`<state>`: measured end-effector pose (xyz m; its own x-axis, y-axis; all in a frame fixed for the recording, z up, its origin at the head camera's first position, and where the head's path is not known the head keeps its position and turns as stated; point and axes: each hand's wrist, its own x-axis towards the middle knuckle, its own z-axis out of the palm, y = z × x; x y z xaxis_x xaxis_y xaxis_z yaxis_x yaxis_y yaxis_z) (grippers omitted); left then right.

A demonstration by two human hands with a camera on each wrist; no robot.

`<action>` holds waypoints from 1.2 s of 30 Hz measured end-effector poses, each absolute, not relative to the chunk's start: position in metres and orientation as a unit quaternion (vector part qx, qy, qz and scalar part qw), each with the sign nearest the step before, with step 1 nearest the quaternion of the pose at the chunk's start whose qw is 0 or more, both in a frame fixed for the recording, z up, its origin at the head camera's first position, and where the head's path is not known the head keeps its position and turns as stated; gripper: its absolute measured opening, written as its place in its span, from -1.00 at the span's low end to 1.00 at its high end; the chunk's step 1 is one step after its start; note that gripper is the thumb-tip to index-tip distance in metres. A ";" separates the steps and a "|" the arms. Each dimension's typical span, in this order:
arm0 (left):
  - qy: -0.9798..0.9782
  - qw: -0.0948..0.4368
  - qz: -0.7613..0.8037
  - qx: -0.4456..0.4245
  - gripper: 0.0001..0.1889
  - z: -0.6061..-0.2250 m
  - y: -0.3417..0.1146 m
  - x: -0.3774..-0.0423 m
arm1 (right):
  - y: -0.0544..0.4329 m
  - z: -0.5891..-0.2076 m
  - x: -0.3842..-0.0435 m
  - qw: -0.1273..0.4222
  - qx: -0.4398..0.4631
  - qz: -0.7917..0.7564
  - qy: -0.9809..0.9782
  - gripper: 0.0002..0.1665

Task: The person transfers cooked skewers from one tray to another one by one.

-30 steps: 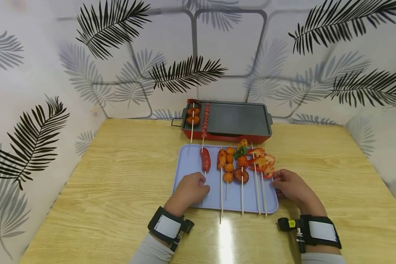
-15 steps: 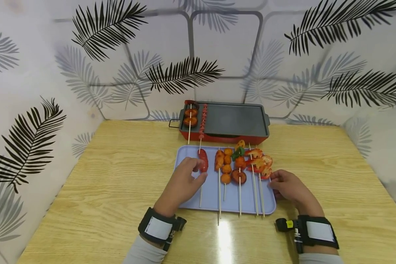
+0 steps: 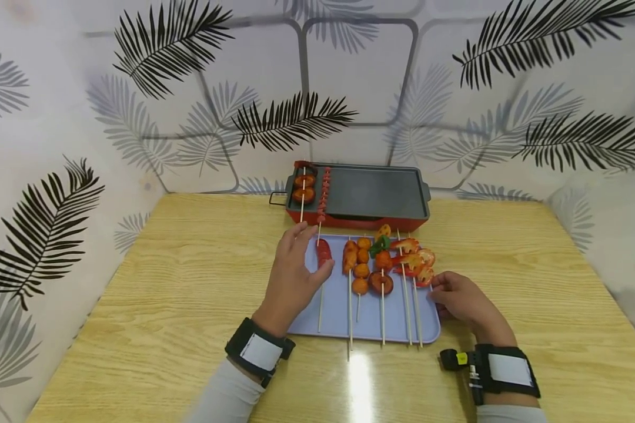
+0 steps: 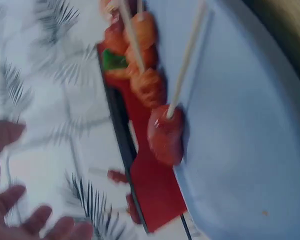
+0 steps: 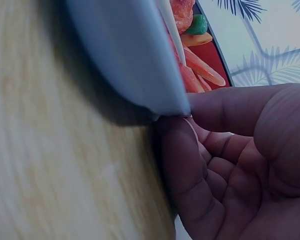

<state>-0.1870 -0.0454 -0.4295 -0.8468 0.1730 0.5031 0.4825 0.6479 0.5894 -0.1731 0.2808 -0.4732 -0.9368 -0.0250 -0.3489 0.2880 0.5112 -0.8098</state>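
Note:
My left hand (image 3: 291,270) hovers over the left side of the lilac tray (image 3: 370,326), fingers spread, close beside a sausage skewer (image 3: 323,249). Nothing is between its fingers; the left wrist view shows the sausage (image 4: 165,137) apart from the hand (image 4: 20,215). At the tray's right edge, my right hand (image 3: 460,299) pinches the rim between thumb and finger, as the right wrist view confirms with the tray wall (image 5: 140,65) between them. Also on the tray are orange ball skewers (image 3: 360,270), a mixed vegetable skewer (image 3: 382,282) and red-and-orange slice skewers (image 3: 418,264).
Behind the tray stands a red grill with a dark top (image 3: 373,191). On its left part lie a skewer of brown round slices (image 3: 304,195) and a skewer of small red pieces (image 3: 324,194). A patterned wall covering (image 3: 360,76) rises behind the wooden table (image 3: 190,264).
My left hand has left the sausage skewer's stick, moved forward toward the grill and spread its fingers. The skewer stays on the tray. My right hand keeps its place at the rim.

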 end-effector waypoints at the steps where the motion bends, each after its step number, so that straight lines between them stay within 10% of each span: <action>1: -0.889 0.210 -0.360 -0.188 -0.33 -0.430 -0.044 -0.190 | 0.281 -0.474 -0.174 0.159 0.075 -0.487 0.856 -0.66; 9: -0.913 0.209 -0.252 -0.244 -0.43 -0.416 -0.046 -0.220 | 0.278 -0.472 -0.176 0.160 0.069 -0.482 0.859 -0.67; 21: -0.934 0.016 -0.306 -0.182 -0.44 -0.387 -0.037 -0.255 | 0.279 -0.470 -0.176 0.158 0.071 -0.482 0.859 -0.68; 36: -0.963 -0.027 -0.227 -0.143 -0.88 -0.385 -0.029 -0.272 | 0.283 -0.473 -0.174 0.156 0.075 -0.483 0.859 -0.68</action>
